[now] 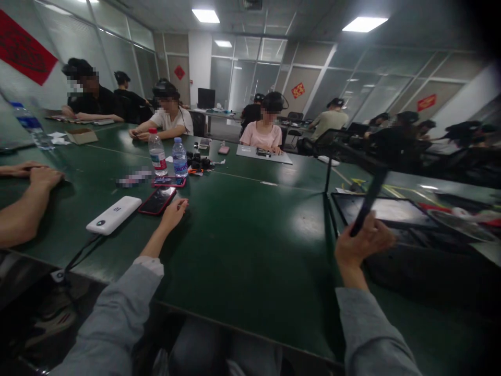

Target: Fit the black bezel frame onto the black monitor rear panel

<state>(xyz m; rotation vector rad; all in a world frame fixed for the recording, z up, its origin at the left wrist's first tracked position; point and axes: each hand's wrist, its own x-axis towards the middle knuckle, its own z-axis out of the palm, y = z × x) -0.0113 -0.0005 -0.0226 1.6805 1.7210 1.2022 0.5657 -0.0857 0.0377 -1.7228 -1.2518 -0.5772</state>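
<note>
Near the right side of the desk [242,250], the right hand [364,243] is covering part of a black frame [371,194], whose upper bar is blurring. Curled fingers [180,204] are hiding the left hand's [170,215] palm. Toward the desk's left end, a co-worker's forearm [23,222] is running out of view. Below the near edge, both grey sleeves [113,308] are leaving the picture. Deep shadow is obscuring the desk's right end.

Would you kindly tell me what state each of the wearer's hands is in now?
Left hand: beside the red-edged phone, nothing visibly held; open or closed cannot be told.
Right hand: closed around a black bar.
</note>
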